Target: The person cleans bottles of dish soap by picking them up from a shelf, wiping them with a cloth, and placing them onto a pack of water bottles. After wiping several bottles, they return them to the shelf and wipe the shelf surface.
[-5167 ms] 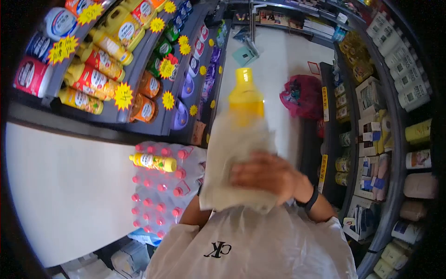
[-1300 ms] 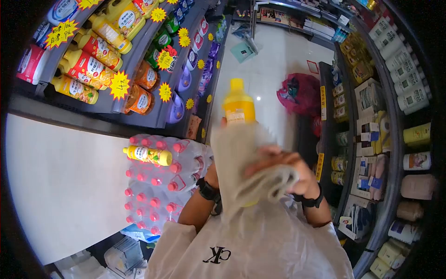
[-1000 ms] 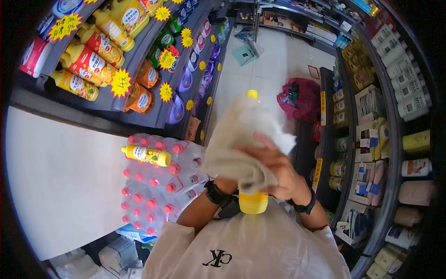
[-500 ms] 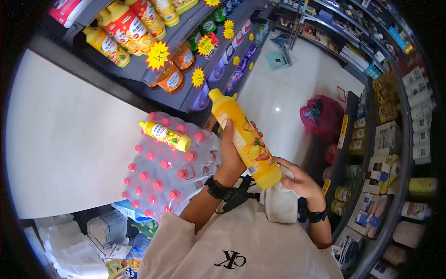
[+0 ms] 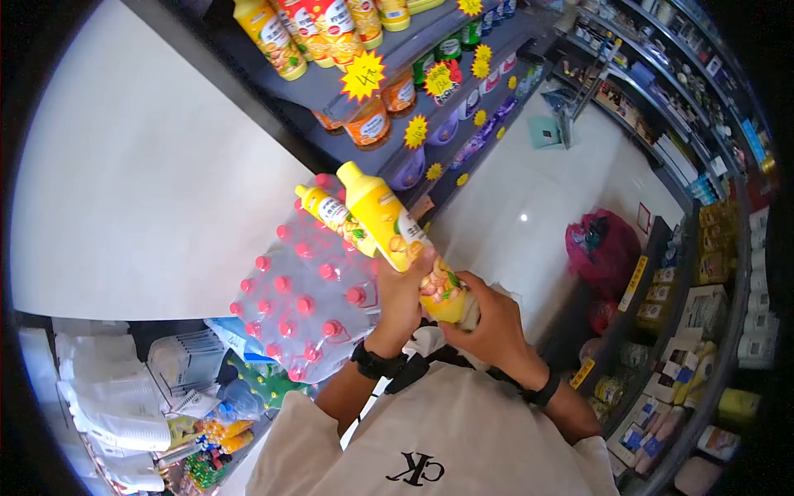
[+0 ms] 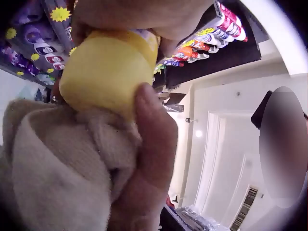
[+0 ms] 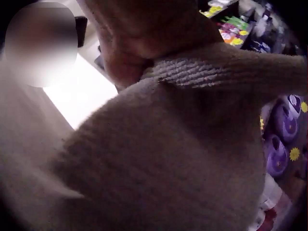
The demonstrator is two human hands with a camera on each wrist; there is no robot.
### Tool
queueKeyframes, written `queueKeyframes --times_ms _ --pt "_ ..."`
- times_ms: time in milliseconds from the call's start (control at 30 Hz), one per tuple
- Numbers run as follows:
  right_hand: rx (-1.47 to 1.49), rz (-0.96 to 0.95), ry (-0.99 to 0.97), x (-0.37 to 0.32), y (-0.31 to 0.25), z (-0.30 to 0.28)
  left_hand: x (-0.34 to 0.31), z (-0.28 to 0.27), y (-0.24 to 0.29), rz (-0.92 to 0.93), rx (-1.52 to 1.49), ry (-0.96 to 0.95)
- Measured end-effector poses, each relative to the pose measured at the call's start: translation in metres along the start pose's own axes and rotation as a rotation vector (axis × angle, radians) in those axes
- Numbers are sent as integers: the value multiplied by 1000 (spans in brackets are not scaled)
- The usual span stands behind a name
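Observation:
My left hand [image 5: 401, 293] grips a yellow dish soap bottle [image 5: 385, 213] round its lower body, the neck tilted up and to the left. Its label carries pictures of lemon and ginger. My right hand [image 5: 496, 326] holds a beige cloth [image 6: 57, 163] against the bottle's base, thumb along the side. In the left wrist view the pale yellow base [image 6: 106, 72] shows above the folded cloth. Ribbed cloth [image 7: 159, 154] fills most of the right wrist view. A smaller yellow bottle [image 5: 332, 213] lies on a shrink-wrapped pack of bottles with pink caps [image 5: 285, 285], partly overlapped by the held one.
A white surface [image 5: 157, 182] extends at the left. Shelves of detergent bottles [image 5: 273, 37] with yellow star price tags stand ahead. A pink plastic bag [image 5: 604, 252] sits on the floor beside the stocked right-hand shelf [image 5: 662, 281]. Plastic containers [image 5: 116, 397] lie at lower left.
The cloth rubbed over the bottle earlier; now it sits at the base in my right hand. The bottle has come out from under it and shifted left, while the head view has turned left.

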State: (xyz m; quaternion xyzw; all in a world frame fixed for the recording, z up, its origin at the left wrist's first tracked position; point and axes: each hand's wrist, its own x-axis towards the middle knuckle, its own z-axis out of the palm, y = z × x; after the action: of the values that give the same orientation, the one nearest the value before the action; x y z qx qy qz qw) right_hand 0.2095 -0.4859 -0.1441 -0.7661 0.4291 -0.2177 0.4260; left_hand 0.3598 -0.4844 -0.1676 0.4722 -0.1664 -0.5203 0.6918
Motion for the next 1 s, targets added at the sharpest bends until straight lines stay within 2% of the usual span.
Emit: queueKeyframes --times_ms 133,233,367,400,467,567,700,800,900,1000 --pt "-43 -227 24 7 6 15 17 -38 12 -4 -68 153" --pt "-4 -220 -98 2 15 7 41 -74 23 76 -34 250" --pt "44 -110 -95 -9 40 -10 73 -130 26 142 65 325" --pt "62 -92 -90 -12 46 -15 83 -158 18 151 108 322" --pt "123 -42 -50 -15 53 -22 95 -177 15 118 165 360" --pt "161 80 -62 -22 63 -32 105 -187 14 89 273 434" --pt "157 62 -3 -27 67 -35 117 -194 14 70 448 555" --pt "199 141 -10 -29 68 -31 120 -194 16 76 519 594" --pt "154 140 -49 -30 72 -29 120 -193 18 62 623 687" --pt "185 114 -23 -29 75 -25 123 -205 18 101 983 682"
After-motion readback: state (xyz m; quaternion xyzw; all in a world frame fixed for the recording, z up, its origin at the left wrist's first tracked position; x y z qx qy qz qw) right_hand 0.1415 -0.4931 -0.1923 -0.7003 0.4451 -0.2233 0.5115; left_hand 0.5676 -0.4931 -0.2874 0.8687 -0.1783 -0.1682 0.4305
